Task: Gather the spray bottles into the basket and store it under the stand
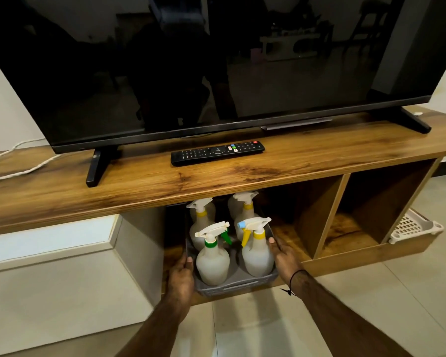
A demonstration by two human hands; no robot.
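Basket: the grey basket (233, 286) is in the mouth of the left compartment of the wooden stand (216, 181). Its far half is under the top board and its near end is still outside, over the near edge of the bottom board.
Bottles: four spray bottles stand upright inside, two near and two far. The green-collared bottle (213, 264) is near left and the blue-nozzled bottle (258, 253) near right. The far left bottle (201, 219) and the far right bottle (243, 211) are partly under the board.
Handling: the basket looks like thin perforated plastic, so I judge that it can bend under load. The bottles are cloudy and I cannot tell how full they are (if they are full, the load is heavy). They are tall, so a sudden push may tip them. The best hold is on both side walls, low and level.
Grip, left: the left hand (182, 274) grips the left wall, with the thumb over the rim and the fingers curled outside.
Grip, right: the right hand (283, 256) holds the right wall, the thumb near the rim. The fingers are mostly hidden, but they seem closed on the wall.
Clearance: the far triggers are close below the top board.
On top: a television (216, 60) and a remote (218, 152).
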